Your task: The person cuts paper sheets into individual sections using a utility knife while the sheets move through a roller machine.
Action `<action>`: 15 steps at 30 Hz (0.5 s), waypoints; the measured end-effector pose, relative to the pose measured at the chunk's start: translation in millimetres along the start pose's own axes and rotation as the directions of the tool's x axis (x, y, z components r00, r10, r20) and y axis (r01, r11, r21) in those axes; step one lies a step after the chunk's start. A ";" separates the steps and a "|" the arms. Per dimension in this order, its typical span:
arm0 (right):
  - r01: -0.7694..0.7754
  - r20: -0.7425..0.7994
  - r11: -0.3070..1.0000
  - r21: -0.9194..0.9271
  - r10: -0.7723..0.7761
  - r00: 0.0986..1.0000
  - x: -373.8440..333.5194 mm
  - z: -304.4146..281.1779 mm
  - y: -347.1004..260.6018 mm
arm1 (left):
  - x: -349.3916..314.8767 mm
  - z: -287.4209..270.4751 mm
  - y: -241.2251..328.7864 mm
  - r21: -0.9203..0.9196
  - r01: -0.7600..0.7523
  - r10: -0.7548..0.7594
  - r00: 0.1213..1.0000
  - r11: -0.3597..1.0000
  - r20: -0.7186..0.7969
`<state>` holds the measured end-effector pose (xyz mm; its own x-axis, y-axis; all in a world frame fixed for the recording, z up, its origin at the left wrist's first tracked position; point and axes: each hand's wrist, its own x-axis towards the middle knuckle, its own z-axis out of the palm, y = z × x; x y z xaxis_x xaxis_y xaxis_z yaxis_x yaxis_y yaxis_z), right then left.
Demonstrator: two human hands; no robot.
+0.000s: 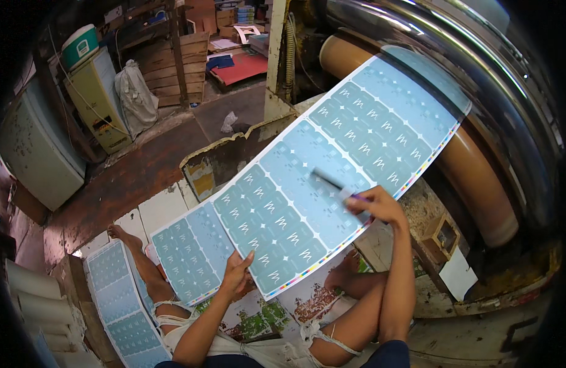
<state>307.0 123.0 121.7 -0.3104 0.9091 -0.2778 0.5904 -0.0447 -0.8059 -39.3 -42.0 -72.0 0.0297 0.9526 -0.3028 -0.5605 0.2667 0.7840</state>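
A long blue-green printed sheet (307, 202) slopes down from a large shiny metal roller toward my lap. My left hand (236, 274) pinches its near left edge, thumb on top. In my right hand (379, 205), above the sheet's right edge, is a slim tool (329, 179) with a long dark end and a purple-and-white handle. Motion smears the tool, so its exact kind cannot be made out. Its dark end points up and left over the sheet's middle. A second printed sheet (183, 260) lies partly beneath the first, left of my left hand.
The metal roller (442, 30) and an orange-brown roller (479, 184) stand at the right. Several printed sheets (114, 300) lie lower left by my leg. A small wooden box (441, 238) sits beside the machine. Far left are a cabinet (41, 150) and a green-and-white cooler (80, 46).
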 end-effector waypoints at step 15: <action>0.382 -0.966 0.906 0.179 0.088 0.243 -23.8 -124.7 88.6 | -28.2 -36.4 9.5 0.237 -0.066 0.086 0.993 0.969 -0.075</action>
<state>459.6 149.1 122.1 0.6963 0.6173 0.3661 0.2828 0.2329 -0.9305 -75.6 -71.7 -75.7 -0.0806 0.9582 -0.2744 -0.3487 0.2308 0.9084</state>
